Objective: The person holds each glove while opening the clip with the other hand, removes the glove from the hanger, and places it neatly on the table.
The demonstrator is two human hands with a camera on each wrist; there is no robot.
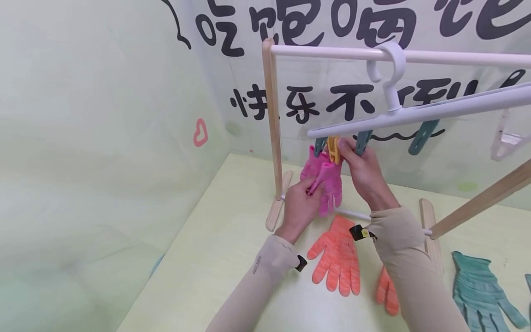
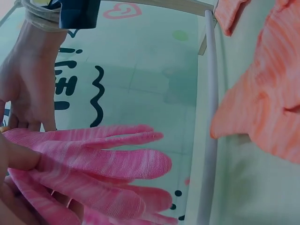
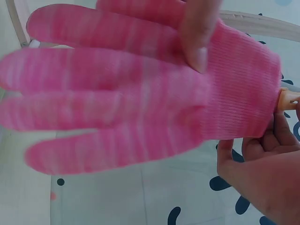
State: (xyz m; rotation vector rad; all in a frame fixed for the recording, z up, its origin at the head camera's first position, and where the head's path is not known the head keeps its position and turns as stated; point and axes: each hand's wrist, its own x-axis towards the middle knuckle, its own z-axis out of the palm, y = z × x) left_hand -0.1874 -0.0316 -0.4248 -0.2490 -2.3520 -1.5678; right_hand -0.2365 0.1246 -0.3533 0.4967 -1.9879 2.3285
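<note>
In the head view my left hand [image 1: 299, 207] pinches a pink knit glove [image 1: 332, 182], its fingers hanging down. At that glove's cuff, my right hand [image 1: 367, 177] grips a yellow clothespin [image 1: 333, 150] just under the left end of a white hanger [image 1: 352, 127]. Beside it a second pink glove [image 1: 309, 167] hangs from a teal clothespin [image 1: 320, 146]. The right wrist view shows the glove's cuff [image 3: 243, 79] close up, the clothespin [image 3: 287, 100] at its edge. From the left wrist, the glove's fingers [image 2: 112, 159] spread past my thumb.
The hanger hooks over a white rail [image 1: 323, 51] on a wooden-post rack [image 1: 272, 120]. More teal clothespins [image 1: 424, 136] hang along it. On the table lie an orange glove [image 1: 338, 253], another orange glove [image 1: 387, 293] partly behind the right sleeve, and a green glove [image 1: 483, 290].
</note>
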